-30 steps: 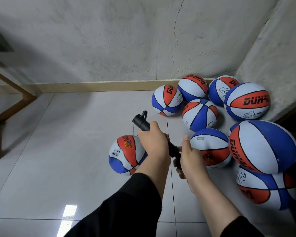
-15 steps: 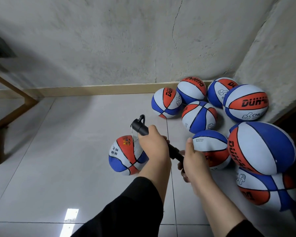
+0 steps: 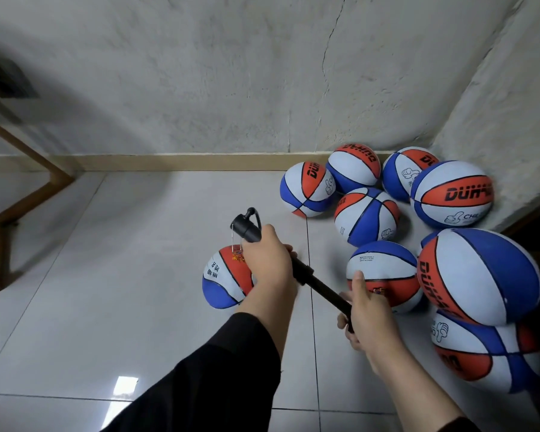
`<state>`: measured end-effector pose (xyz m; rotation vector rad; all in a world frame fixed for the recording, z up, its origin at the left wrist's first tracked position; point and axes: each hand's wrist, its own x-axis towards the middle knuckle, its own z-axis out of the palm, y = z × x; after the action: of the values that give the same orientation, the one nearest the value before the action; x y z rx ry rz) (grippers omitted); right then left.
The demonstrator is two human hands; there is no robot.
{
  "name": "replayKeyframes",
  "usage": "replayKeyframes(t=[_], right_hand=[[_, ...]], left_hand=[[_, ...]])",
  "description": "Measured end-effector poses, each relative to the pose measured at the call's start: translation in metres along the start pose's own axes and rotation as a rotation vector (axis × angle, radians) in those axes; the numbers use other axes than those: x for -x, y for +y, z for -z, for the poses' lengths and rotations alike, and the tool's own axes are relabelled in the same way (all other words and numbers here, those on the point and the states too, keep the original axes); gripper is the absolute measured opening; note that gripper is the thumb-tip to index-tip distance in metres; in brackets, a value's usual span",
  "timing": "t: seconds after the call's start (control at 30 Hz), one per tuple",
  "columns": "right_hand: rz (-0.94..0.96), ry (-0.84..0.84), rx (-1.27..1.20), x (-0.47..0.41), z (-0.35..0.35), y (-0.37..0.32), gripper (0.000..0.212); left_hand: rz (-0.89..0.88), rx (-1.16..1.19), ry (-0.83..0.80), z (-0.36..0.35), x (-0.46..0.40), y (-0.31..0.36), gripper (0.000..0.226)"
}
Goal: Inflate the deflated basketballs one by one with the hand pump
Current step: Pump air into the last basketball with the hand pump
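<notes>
Black hand pump (image 3: pixel 296 269): I see left hand (image 3: pixel 267 260) gripping its barrel, right hand (image 3: pixel 368 316) gripping the handle, pulled out to pump the lone basketball (image 3: pixel 223 279).

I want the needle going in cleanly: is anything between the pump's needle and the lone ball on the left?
Nothing visible does. The black hand pump has its thin metal needle just above the lone red, white and blue basketball, with only bare air between.

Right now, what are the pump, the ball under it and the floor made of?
The hand pump looks like matte black plastic, with a slimmer rod that may be metal. The ball under it looks like rubber, with dull red, white and blue panels. The floor seems glazed tile: it is glossy, mirrors a light and shows grout lines.
</notes>
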<state>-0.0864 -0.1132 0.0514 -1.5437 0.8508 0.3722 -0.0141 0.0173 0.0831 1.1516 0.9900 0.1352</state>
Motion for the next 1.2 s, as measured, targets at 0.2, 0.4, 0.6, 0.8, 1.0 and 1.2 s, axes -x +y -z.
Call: replayKeyframes(t=[0.2,0.4,0.6,0.8,1.0,1.2], right_hand=[[0.072,-0.006,0.117,-0.001,-0.013,-0.015,0.074],[0.112,-0.039,0.176,-0.002,-0.024,-0.027,0.074],[-0.001,-0.022,0.032,-0.003,-0.004,-0.001,0.069],[-0.014,0.003,0.013,-0.001,-0.012,-0.004,0.071],[0.087,-0.017,0.175,-0.007,-0.024,-0.013,0.076],[0.121,-0.037,0.129,-0.002,-0.022,-0.011,0.073]], left_hand=[[0.034,0.015,-0.048,-0.012,0.027,-0.022,0.018],[0.043,0.013,-0.070,-0.013,0.020,-0.013,0.014],[0.008,-0.003,0.024,0.004,-0.008,0.002,0.027],[-0.002,-0.008,-0.018,-0.003,0.006,-0.002,0.025],[0.007,0.018,-0.044,-0.008,0.027,-0.024,0.010],[0.007,-0.015,-0.039,-0.006,0.015,-0.010,0.021]])
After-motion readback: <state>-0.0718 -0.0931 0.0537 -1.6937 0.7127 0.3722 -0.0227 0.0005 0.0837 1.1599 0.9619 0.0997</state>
